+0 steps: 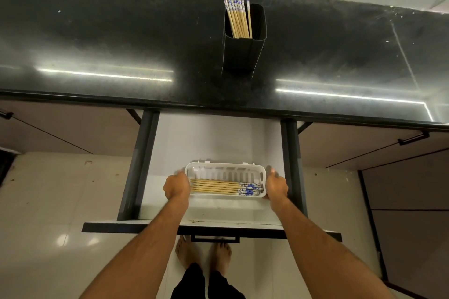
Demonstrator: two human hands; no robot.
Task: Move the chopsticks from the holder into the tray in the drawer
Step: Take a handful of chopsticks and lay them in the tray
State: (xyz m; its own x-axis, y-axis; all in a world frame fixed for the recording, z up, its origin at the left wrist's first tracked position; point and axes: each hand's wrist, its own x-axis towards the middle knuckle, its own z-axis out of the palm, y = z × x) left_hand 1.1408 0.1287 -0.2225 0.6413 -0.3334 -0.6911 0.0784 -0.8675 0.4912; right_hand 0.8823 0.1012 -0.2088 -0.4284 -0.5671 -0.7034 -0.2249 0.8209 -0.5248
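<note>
A black square holder (pixel 243 53) stands on the dark countertop with several chopsticks (pixel 234 5) upright in it, their blue-and-white tops up. Below, the drawer (pixel 213 141) is pulled out. A white slotted tray (pixel 226 170) lies near its front, and several chopsticks (pixel 218 187) lie flat in it with patterned ends to the right. My left hand (pixel 177 186) grips the tray's left end and my right hand (pixel 276 185) grips its right end.
The glossy black countertop (pixel 121 43) spans the view, backed by a marble wall. Dark drawer side rails (pixel 139 165) flank the white drawer floor. Closed cabinet fronts with black handles (pixel 413 139) sit either side. My bare feet (pixel 204 255) stand on pale floor tiles under the drawer front.
</note>
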